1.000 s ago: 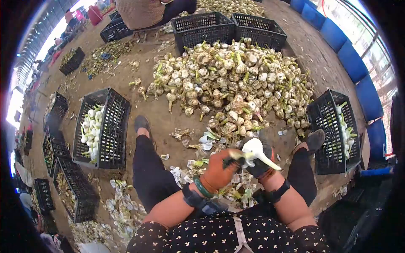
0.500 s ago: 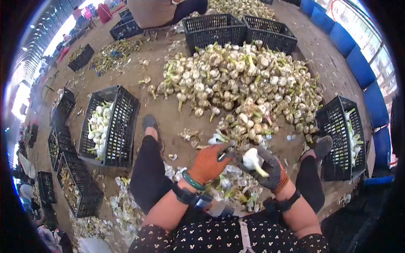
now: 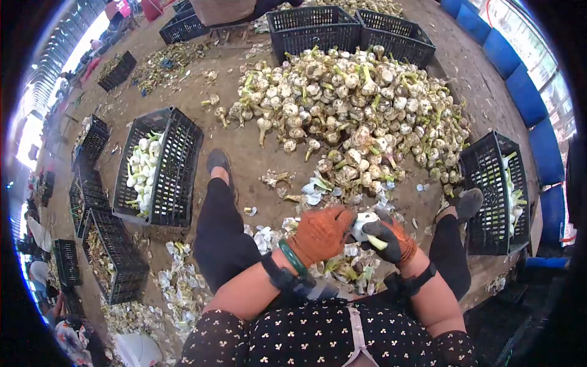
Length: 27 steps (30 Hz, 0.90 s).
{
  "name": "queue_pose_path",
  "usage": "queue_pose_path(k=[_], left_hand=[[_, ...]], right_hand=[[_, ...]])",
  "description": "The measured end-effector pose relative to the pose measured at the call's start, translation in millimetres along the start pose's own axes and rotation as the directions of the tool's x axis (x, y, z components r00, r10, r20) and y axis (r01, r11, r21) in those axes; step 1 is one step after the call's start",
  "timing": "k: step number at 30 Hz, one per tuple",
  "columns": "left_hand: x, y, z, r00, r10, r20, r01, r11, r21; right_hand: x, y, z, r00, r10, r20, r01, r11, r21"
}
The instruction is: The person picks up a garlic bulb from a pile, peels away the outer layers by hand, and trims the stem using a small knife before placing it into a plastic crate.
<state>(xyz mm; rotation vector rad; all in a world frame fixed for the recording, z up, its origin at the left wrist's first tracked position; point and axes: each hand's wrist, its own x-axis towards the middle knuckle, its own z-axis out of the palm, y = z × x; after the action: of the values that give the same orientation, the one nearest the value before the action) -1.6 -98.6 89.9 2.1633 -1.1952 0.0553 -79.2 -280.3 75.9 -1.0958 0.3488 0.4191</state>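
Note:
My right hand (image 3: 391,240), in an orange and dark glove, is wrapped round a white garlic bulb (image 3: 364,221) whose pale green stem points down and right. Against the bulb's left side is my left hand (image 3: 324,232), gloved in orange, its fingers curled onto the bulb. A large heap of untrimmed garlic (image 3: 342,116) lies on the ground beyond my hands. Loose peelings (image 3: 348,269) are scattered beneath them.
Black crates holding white garlic stand at the left (image 3: 160,171) and right (image 3: 496,196). More crates (image 3: 315,33) are behind the heap. A person (image 3: 226,9) sits at the top. Further crates (image 3: 113,260) and a white bucket (image 3: 137,350) are at lower left.
My left hand has moved right and its fingers have closed onto the bulb. My right hand has kept the bulb, which has turned slightly. The view has tilted a little downward.

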Motion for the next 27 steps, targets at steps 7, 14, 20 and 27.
queue_pose_path(k=[7, 14, 20, 27], left_hand=[[5, -9, 18, 0.977, 0.027, 0.213, -0.03, 1.0, 0.01], [3, 8, 1, 0.853, -0.333, 0.402, 0.492, 0.771, -0.405], [1, -5, 11, 0.904, -0.222, 0.366, 0.421, 0.612, -0.669], [-9, -16, 0, 0.844, -0.264, 0.468, 0.536, 0.372, -0.758]], right_hand=[[-9, -11, 13, 0.943, 0.225, 0.247, -0.001, 0.741, -0.671], [2, 23, -21, 0.892, -0.446, 0.078, 0.311, 0.479, -0.821], [16, 20, -33, 0.804, -0.56, -0.199, 0.299, 0.67, -0.68], [0, -13, -4, 0.998, -0.022, -0.059, -0.055, 0.16, -0.986]])
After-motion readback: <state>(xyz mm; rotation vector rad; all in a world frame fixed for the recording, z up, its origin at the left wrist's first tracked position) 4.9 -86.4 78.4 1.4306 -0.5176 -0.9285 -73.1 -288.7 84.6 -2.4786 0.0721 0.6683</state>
